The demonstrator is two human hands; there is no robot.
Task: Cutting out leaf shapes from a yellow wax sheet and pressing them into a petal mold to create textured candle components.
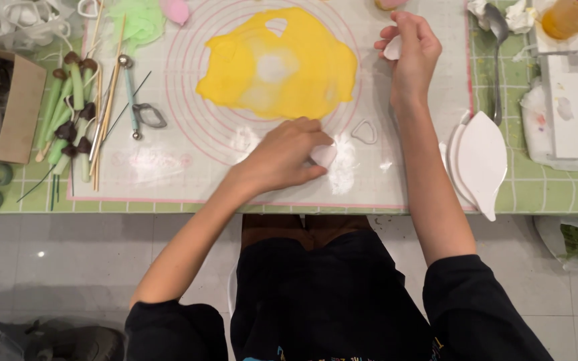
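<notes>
Head view: left hand [282,157] fingers pinched on white petal [324,155] below yellow sheet [279,63]; right hand [409,50] fingers closed on white piece [393,48] beside it; thin pieces judged easily torn.

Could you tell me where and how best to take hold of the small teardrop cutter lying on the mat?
Pinch the teardrop cutter from above across its two long sides. It is a thin open outline lying flat on the mat, clear of the yellow sheet, so a top-down pinch probably suits.

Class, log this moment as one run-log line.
left hand: pinching white piece on mat | right hand: holding white piece | yellow sheet: flat, holes cut
</notes>
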